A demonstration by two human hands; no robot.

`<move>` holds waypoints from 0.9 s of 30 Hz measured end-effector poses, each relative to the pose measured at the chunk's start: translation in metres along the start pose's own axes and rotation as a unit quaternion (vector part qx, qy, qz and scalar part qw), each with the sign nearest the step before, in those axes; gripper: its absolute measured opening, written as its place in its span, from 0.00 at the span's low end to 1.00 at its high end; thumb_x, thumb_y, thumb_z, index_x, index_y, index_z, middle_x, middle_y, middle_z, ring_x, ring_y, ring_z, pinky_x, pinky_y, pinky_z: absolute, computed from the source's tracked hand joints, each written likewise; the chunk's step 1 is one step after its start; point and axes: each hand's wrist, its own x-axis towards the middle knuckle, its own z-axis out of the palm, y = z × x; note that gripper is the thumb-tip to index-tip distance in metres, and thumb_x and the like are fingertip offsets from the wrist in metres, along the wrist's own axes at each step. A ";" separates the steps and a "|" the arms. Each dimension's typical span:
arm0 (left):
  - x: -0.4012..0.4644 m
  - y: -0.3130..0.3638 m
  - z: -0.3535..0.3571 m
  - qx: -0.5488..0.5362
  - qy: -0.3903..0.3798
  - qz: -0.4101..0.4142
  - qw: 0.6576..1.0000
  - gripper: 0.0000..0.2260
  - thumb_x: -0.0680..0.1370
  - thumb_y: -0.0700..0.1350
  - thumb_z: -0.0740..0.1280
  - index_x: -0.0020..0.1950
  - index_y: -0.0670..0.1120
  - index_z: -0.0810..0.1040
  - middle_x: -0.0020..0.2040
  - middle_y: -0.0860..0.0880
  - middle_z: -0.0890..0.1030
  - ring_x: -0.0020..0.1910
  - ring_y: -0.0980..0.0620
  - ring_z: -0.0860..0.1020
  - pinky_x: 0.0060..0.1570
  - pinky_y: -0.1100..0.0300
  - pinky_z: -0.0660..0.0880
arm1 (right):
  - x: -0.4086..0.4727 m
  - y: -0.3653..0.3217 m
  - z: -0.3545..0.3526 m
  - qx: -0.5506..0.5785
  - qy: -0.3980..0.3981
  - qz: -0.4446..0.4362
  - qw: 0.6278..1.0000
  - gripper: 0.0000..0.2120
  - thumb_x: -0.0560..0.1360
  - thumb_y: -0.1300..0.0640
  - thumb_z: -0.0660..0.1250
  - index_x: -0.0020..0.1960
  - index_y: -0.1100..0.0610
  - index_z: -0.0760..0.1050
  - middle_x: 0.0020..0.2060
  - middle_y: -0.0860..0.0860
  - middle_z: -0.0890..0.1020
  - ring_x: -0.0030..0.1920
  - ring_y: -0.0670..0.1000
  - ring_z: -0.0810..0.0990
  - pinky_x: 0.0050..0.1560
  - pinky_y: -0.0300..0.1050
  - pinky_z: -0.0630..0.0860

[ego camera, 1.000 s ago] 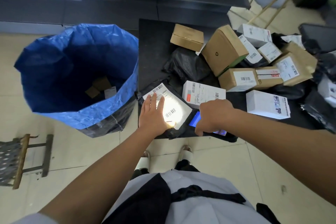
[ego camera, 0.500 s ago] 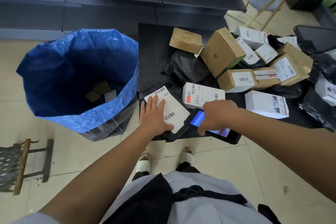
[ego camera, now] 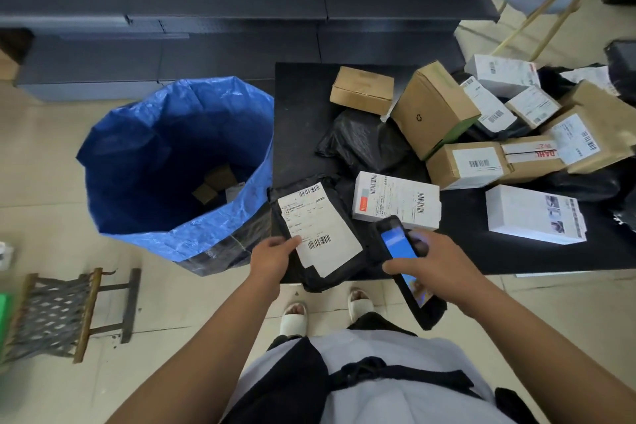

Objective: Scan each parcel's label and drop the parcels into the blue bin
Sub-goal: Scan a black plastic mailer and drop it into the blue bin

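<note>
While the person is standing at the near edge of a black worktop (ego camera: 299,107), their left hand (ego camera: 272,256) is pinching the near left edge of a black mailer bag (ego camera: 330,268), thumb lying on its white label (ego camera: 320,227). The bag is lying at the worktop's near left corner, partly hanging over the edge, just beside the blue bin (ego camera: 172,165), which is standing on the floor to the left with a few small parcels showing at its bottom. The right hand (ego camera: 437,262) is curling its grip around a black handheld scanner (ego camera: 402,251), whose blue screen is glowing, just right of the bag. Further back on the worktop a white box (ego camera: 395,200) with barcodes is sitting just behind the scanner, and brown cardboard boxes (ego camera: 433,110), white boxes and black bags are piling up to the right.
</note>
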 end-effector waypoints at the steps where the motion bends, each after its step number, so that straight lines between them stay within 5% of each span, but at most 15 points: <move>1: -0.001 0.000 0.002 -0.008 0.009 -0.007 1.000 0.14 0.76 0.45 0.76 0.57 0.40 0.80 0.51 0.47 0.82 0.44 0.54 0.78 0.39 0.59 0.72 | 0.002 0.005 -0.006 0.027 -0.009 -0.001 1.000 0.29 0.62 0.42 0.80 0.60 0.49 0.79 0.50 0.51 0.84 0.36 0.52 0.85 0.39 0.48 0.83; 5: -0.012 0.011 0.006 -0.045 0.025 -0.032 0.998 0.08 0.76 0.41 0.74 0.53 0.39 0.82 0.46 0.46 0.83 0.43 0.50 0.80 0.35 0.59 0.72 | 0.017 0.015 -0.031 0.087 -0.023 -0.018 0.996 0.19 0.70 0.52 0.80 0.58 0.53 0.80 0.51 0.54 0.84 0.43 0.54 0.83 0.38 0.45 0.79; 17: -0.040 0.044 0.005 -0.157 0.100 0.048 0.981 0.07 0.81 0.36 0.66 0.44 0.42 0.72 0.50 0.42 0.85 0.47 0.45 0.83 0.43 0.53 0.79 | 0.079 0.005 -0.072 0.123 -0.117 -0.090 0.981 0.26 0.73 0.52 0.78 0.68 0.52 0.75 0.62 0.51 0.78 0.54 0.48 0.79 0.35 0.33 0.71; 23: -0.053 0.052 -0.017 -0.235 0.175 0.074 0.953 0.06 0.81 0.37 0.66 0.45 0.43 0.72 0.51 0.43 0.85 0.48 0.46 0.83 0.45 0.51 0.79 | 0.106 -0.012 -0.067 0.118 -0.173 -0.122 0.970 0.28 0.72 0.50 0.79 0.70 0.51 0.74 0.63 0.51 0.79 0.58 0.53 0.79 0.40 0.39 0.74; 27: -0.054 0.057 -0.042 -0.269 0.211 0.085 0.936 0.09 0.81 0.36 0.66 0.43 0.44 0.71 0.54 0.40 0.84 0.52 0.42 0.82 0.47 0.49 0.79 | 0.115 -0.029 -0.058 0.107 -0.189 -0.137 0.967 0.37 0.64 0.43 0.81 0.71 0.49 0.75 0.64 0.52 0.80 0.61 0.56 0.80 0.52 0.49 0.80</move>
